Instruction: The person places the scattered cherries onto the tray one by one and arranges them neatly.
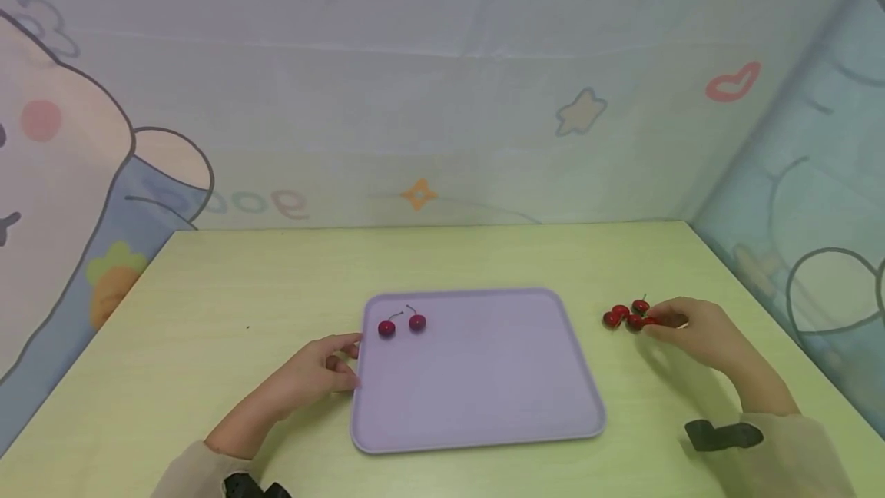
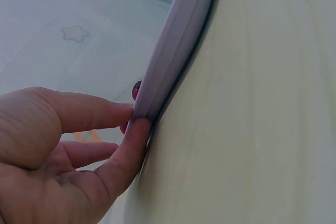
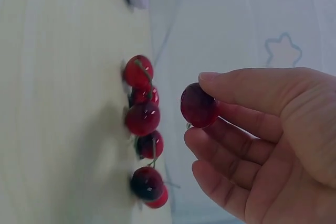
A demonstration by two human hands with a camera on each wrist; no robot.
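At the left side of the lilac tray (image 1: 484,375), my left hand (image 1: 318,371) rests its fingertips and thumb against the rim. In the left wrist view the fingertips (image 2: 137,125) touch the tray's raised side (image 2: 173,40). Two dark red cherries, a left one (image 1: 386,328) and a right one (image 1: 417,323), lie in the tray's far left corner with stems up. My right hand (image 1: 698,336) pinches a cherry (image 3: 198,106) between thumb and fingers, right of the tray. Beside it several loose cherries (image 3: 143,119) with green stems lie bunched on the table.
The pale yellow-green table (image 1: 290,275) runs back to a printed cloth backdrop (image 1: 449,114). A second printed cloth (image 1: 816,198) closes the right side. Dark straps with small mounts sit on both wrists, over the light sleeves (image 1: 795,452).
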